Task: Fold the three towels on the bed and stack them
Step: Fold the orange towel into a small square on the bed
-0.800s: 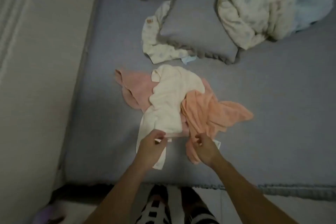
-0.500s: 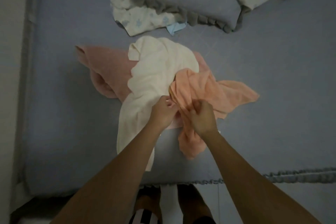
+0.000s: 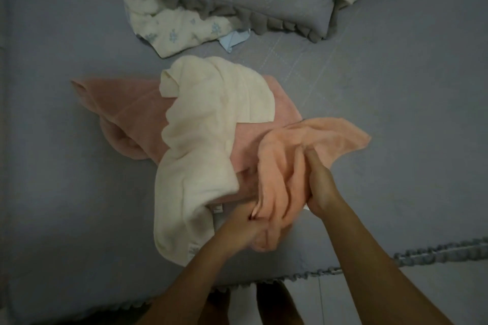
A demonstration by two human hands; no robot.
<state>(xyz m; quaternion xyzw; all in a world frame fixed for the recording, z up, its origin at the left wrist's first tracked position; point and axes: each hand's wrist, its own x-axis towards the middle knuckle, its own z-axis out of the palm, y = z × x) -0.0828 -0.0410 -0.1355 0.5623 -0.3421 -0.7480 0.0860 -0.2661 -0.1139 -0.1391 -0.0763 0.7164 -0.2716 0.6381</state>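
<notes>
both hands' fingers point(image 3: 313, 158) in the peach towel point(image 3: 285, 163)

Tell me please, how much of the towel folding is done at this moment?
Done: nothing; no towel is folded and there is no stack. In hand: the left hand and right hand both grip the orange towel, which is still crumpled. Left: the cream towel lies bunched over the pink towel on the bed; all three need folding and stacking.

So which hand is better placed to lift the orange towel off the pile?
Probably the right hand: it grips the orange towel near its middle, clear of the cream towel. The left hand holds only its lower end.
</notes>
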